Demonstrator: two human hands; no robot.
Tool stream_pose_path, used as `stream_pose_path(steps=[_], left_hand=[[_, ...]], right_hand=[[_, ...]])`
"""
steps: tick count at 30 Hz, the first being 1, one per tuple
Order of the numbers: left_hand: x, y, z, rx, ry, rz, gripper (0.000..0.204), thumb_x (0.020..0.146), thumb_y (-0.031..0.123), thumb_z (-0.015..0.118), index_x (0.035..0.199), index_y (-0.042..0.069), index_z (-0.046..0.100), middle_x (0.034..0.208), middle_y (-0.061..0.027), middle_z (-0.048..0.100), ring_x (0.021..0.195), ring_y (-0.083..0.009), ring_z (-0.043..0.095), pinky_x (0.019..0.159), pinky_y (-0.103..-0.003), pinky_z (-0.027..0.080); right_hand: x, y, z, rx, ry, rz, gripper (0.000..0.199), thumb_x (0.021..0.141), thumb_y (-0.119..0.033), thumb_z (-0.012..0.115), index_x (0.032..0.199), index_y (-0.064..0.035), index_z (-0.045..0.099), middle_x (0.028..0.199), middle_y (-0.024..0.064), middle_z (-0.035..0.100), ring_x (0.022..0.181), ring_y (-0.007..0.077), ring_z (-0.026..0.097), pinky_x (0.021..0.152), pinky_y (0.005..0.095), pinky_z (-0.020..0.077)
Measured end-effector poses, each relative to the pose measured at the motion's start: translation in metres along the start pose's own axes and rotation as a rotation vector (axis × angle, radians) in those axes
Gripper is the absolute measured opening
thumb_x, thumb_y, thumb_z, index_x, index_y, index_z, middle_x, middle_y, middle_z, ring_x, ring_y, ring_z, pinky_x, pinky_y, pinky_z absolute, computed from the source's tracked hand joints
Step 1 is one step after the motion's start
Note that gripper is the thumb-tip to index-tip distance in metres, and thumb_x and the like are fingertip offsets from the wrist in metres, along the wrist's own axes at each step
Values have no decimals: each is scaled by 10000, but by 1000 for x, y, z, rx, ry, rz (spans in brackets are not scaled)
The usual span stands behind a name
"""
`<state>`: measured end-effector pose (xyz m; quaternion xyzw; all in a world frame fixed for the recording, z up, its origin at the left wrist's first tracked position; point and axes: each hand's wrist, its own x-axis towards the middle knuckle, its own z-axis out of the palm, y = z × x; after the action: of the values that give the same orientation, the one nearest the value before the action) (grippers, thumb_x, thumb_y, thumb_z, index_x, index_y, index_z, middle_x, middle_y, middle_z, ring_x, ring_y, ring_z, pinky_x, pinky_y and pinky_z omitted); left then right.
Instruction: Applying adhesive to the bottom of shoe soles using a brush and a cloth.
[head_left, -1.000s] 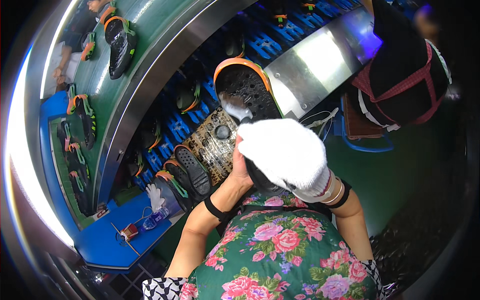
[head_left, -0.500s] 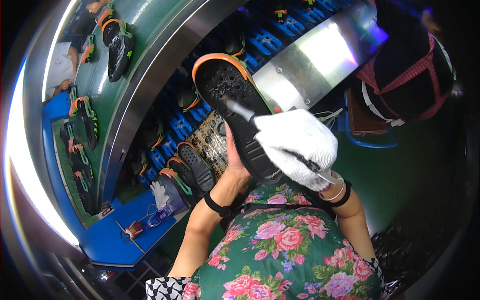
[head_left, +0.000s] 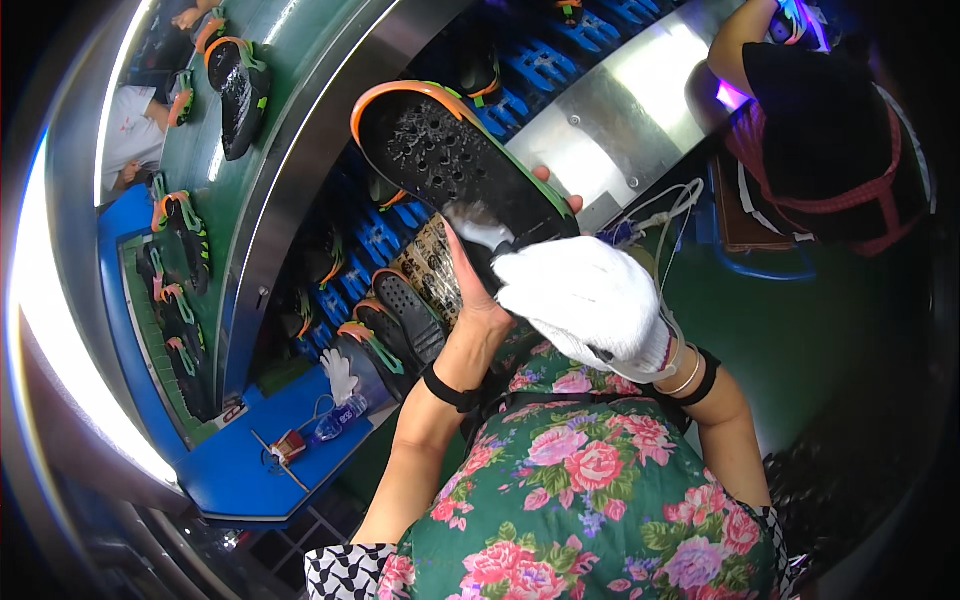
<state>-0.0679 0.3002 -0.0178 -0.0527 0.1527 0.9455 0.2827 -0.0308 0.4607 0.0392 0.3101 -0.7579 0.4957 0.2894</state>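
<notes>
A black shoe sole [head_left: 425, 150] with round holes and an orange and green rim lies across my bare left hand [head_left: 478, 290]. The thumb shows along its left edge, and fingertips come out past the right edge. Wet, glossy streaks cover the holed front part. My right hand [head_left: 585, 300], in a white knitted glove, is closed round a brush [head_left: 482, 232]. Its pale bristles, blurred by motion, touch the middle of the sole near the left edge. The glove hides the heel end and most of the brush handle.
More dark soles [head_left: 410, 315] stand at lower left, by a blue table [head_left: 235, 470] with a white glove [head_left: 338, 373] and a bottle [head_left: 345, 415]. A green conveyor [head_left: 290, 50] carries shoes. Blue racks [head_left: 535, 70] and a metal plate [head_left: 600, 110] lie ahead. A co-worker [head_left: 830, 140] sits at right.
The sole has shifted up and left in view. The brush has passed from the holed front part back to the middle of the sole. Both hands keep their hold.
</notes>
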Motion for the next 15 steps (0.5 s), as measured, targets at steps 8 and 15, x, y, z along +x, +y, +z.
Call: stream_pose_path(steps=[8, 15], left_hand=[[9, 3, 13, -140, -155, 130, 943, 884, 787, 515, 1548, 133, 375, 1538, -164, 451, 1297, -509, 512, 1070, -653, 448], [10, 4, 12, -100, -149, 32, 1053, 813, 883, 477, 1552, 142, 360, 1370, -289, 571, 1138, -486, 603, 1002, -611, 482]], right_hand=[[-2, 6, -9, 82, -25, 31, 271, 814, -23, 767, 1081, -69, 769, 1078, 104, 758, 984, 263, 723, 814, 365, 579], [-8, 11, -17, 271, -1, 210, 195, 786, -35, 798, 978, -69, 786, 1004, 105, 769, 907, 272, 740, 791, 354, 587]])
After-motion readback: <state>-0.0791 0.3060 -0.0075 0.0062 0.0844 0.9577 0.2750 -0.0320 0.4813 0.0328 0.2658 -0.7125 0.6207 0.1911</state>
